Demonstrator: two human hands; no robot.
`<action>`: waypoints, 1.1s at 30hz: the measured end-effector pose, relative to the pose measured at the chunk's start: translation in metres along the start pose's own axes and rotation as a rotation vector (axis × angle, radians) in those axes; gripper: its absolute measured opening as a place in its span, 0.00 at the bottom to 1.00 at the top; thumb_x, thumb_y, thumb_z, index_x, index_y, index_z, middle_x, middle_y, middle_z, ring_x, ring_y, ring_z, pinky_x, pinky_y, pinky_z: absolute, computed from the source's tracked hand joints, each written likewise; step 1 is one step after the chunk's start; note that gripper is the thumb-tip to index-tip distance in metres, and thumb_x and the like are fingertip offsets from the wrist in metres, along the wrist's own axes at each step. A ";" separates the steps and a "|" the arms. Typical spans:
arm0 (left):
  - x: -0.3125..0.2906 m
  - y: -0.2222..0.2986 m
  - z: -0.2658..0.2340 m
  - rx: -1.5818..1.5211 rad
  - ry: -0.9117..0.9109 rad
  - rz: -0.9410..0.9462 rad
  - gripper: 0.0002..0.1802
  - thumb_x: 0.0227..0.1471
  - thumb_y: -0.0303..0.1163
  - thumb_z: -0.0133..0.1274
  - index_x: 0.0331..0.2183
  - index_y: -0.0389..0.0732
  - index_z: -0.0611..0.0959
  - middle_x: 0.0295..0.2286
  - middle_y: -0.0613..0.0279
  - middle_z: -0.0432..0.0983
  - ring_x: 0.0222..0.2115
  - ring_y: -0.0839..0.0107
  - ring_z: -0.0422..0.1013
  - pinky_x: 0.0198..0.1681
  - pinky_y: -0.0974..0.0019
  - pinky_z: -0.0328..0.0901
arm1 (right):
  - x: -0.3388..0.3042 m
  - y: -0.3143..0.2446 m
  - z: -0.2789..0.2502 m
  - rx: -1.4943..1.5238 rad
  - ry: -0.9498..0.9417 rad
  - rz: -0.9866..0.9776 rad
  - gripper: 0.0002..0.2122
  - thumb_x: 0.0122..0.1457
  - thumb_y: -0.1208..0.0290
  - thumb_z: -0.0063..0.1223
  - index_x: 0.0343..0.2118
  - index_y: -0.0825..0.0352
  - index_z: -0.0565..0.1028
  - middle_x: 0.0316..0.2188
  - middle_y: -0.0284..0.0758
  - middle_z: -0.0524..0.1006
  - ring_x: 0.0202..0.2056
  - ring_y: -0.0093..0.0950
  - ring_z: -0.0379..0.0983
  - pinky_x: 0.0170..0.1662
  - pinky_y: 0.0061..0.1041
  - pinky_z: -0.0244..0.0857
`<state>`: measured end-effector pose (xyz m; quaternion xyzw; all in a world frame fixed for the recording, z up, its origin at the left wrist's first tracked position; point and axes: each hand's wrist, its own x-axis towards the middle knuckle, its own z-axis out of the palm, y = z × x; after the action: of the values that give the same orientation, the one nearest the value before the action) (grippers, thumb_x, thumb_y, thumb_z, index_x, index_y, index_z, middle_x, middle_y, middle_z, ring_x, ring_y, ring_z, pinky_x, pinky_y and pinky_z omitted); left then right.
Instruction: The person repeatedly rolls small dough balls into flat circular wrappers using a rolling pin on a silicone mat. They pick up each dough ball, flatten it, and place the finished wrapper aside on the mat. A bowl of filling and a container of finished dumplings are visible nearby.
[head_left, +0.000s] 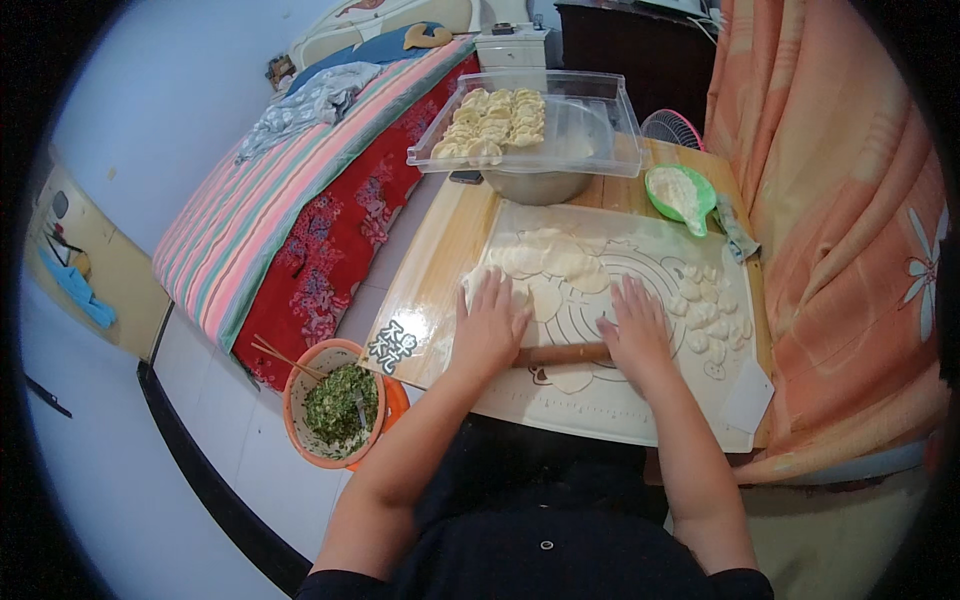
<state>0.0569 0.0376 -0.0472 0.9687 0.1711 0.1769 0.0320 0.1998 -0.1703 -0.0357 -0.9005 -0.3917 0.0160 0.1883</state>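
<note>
A wooden rolling pin [562,354] lies crosswise on a pale pastry mat [610,400] at the near edge of the wooden worktop [440,260], a flattened dough wrapper [570,379] showing under it. The left hand [489,322] rests flat on the pin's left end, fingers spread; the right hand [634,330] presses flat on its right end, fingers held close together. Just beyond the hands, a loose pile of rolled dough wrappers [548,260] overlaps on the mat, and small dough pieces [705,310] are scattered to the right. A white plastic scraper [748,396] sits at the mat's near right corner.

Farther back, a green scoop-shaped bowl [680,195] holds flour. A clear plastic tray [600,130], resting on a metal bowl [536,186], carries rows of folded dumplings [495,122] on its left half. To the person's left, below the worktop, an orange bowl [300,400] holds chopped green filling [340,405], with chopsticks [283,357] laid across its rim.

A bed [290,200] with a striped cover runs along the left side; peach curtain fabric [840,250] hangs to the right.
</note>
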 end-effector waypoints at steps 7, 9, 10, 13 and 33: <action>-0.019 0.018 -0.015 -0.065 -0.112 0.109 0.37 0.60 0.53 0.44 0.62 0.38 0.63 0.64 0.54 0.53 0.66 0.60 0.47 0.68 0.45 0.39 | -0.063 -0.002 -0.015 -0.041 -0.052 -0.053 0.32 0.62 0.57 0.50 0.65 0.67 0.58 0.69 0.42 0.50 0.70 0.40 0.41 0.70 0.47 0.34; 0.007 0.027 -0.009 -0.084 -0.085 0.094 0.37 0.60 0.52 0.44 0.62 0.38 0.62 0.65 0.54 0.52 0.67 0.60 0.47 0.68 0.45 0.38 | -0.038 0.009 -0.011 -0.013 0.024 -0.004 0.32 0.62 0.57 0.51 0.65 0.66 0.58 0.69 0.42 0.50 0.70 0.40 0.41 0.70 0.47 0.34; 0.019 0.029 -0.003 -0.085 -0.067 0.073 0.38 0.60 0.53 0.43 0.63 0.38 0.62 0.65 0.55 0.52 0.67 0.61 0.46 0.68 0.45 0.38 | -0.021 0.012 -0.008 -0.001 0.069 0.016 0.32 0.61 0.57 0.51 0.65 0.66 0.58 0.69 0.42 0.51 0.70 0.40 0.42 0.70 0.47 0.34; 0.024 0.027 0.008 -0.103 -0.032 0.022 0.37 0.61 0.50 0.44 0.63 0.39 0.61 0.65 0.55 0.50 0.66 0.61 0.47 0.68 0.44 0.40 | -0.009 0.013 -0.002 -0.033 0.123 0.012 0.31 0.61 0.58 0.52 0.65 0.66 0.60 0.68 0.43 0.52 0.69 0.41 0.43 0.70 0.47 0.35; -0.017 0.033 -0.022 -0.473 -0.216 0.213 0.16 0.51 0.32 0.56 0.42 0.37 0.79 0.41 0.51 0.73 0.44 0.50 0.69 0.48 0.54 0.67 | -0.140 0.002 -0.056 0.152 0.033 -0.340 0.21 0.47 0.78 0.59 0.48 0.69 0.73 0.49 0.41 0.75 0.50 0.41 0.71 0.57 0.40 0.63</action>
<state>0.0446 0.0005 -0.0284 0.9601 0.0177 0.1099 0.2567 0.1146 -0.2894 -0.0012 -0.8045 -0.5329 -0.0011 0.2622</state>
